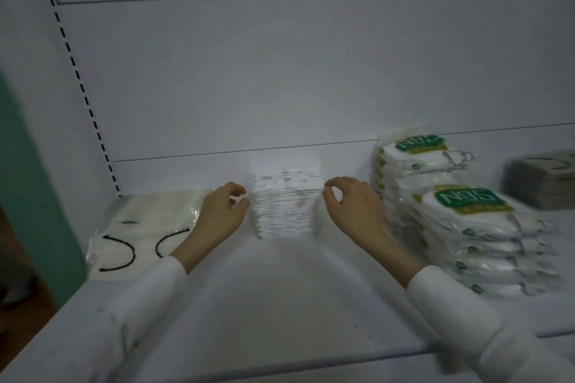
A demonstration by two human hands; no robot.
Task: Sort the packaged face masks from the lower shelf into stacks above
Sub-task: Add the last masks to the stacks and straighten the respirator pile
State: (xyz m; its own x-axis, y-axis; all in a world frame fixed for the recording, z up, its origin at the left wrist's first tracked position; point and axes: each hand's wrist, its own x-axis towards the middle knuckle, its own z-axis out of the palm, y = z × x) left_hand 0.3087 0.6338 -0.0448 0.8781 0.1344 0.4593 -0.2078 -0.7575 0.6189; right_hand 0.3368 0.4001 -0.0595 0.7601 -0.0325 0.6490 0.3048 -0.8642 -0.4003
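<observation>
A stack of white packaged masks (pixel 286 205) stands in the middle of the shelf (pixel 280 295), near the back panel. My left hand (pixel 222 211) is at the stack's left side, its curled fingers and thumb pinching the wrapper edges there. On the right side of the stack, my right hand (pixel 351 205) does the same with thumb and forefinger. The picture is blurred, so the exact contact is hard to make out.
A flat bag of white masks with black ear loops (pixel 140 227) lies at the left. Two stacks of green-labelled N95 packs (pixel 476 227) stand at the right, with a grey stack (pixel 541 180) beyond them. A green post (pixel 31 180) borders the shelf's left end.
</observation>
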